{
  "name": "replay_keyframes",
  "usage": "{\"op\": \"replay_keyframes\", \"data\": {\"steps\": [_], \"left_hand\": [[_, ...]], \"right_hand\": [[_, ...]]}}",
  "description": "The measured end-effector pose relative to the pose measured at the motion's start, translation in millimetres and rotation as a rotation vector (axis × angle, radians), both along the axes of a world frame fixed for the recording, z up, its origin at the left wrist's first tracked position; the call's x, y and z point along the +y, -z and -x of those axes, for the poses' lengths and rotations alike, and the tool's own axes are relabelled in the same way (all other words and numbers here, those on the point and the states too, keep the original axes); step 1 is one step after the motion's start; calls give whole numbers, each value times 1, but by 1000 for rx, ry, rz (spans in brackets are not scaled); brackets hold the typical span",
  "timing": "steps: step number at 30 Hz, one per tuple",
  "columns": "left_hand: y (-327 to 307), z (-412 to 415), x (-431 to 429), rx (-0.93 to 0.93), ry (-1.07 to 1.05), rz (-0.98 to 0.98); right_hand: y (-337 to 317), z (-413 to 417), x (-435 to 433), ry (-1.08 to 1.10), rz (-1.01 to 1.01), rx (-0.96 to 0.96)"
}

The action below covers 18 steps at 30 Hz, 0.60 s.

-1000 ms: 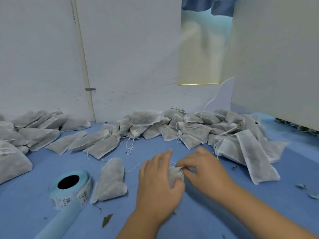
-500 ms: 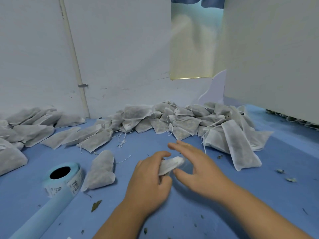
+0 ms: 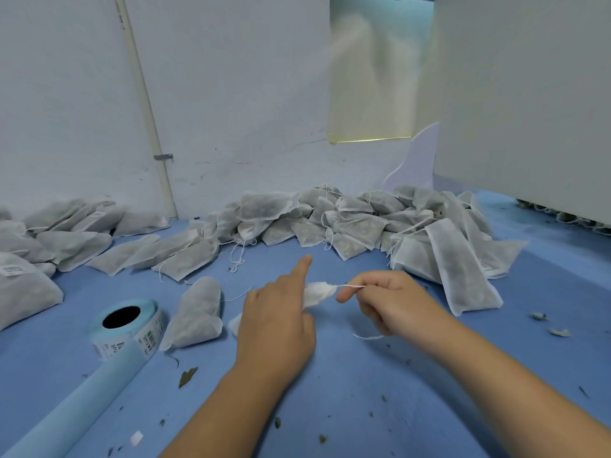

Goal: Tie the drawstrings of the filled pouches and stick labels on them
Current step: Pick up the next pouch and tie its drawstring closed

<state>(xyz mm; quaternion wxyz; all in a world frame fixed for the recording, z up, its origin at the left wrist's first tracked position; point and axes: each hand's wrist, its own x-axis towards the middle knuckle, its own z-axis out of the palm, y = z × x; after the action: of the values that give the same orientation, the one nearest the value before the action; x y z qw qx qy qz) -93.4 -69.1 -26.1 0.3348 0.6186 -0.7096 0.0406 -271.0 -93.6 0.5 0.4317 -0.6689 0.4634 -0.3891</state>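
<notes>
Left grip [image 3: 274,325] clasps pouch [image 3: 316,292], right [image 3: 393,305] pinches drawstring [image 3: 350,286]

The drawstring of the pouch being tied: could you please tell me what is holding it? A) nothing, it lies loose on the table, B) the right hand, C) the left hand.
B: the right hand pinches the drawstring, stretched straight from the pouch that the left hand holds.

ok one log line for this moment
step: tying drawstring | left hand: holds pouch | right hand: pinches drawstring taut | label roll: untouched
</notes>
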Motion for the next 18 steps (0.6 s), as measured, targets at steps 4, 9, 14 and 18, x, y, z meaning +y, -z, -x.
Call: {"op": "replay_keyframes", "data": {"steps": [4,9,14,18], "left_hand": [[-3,3,-4,-273,-56,-80],[-4,20,7,30,332,-73],[-4,33,16,527,440,-234],[-13,31,16,830,420,-328]], "right_hand": [[-9,3,5,-55,-38,-74],[-13,5,10,-178,-65,-204],[-13,8,6,-164,-44,-292],[-10,13,0,-148,-56,-402]]}}
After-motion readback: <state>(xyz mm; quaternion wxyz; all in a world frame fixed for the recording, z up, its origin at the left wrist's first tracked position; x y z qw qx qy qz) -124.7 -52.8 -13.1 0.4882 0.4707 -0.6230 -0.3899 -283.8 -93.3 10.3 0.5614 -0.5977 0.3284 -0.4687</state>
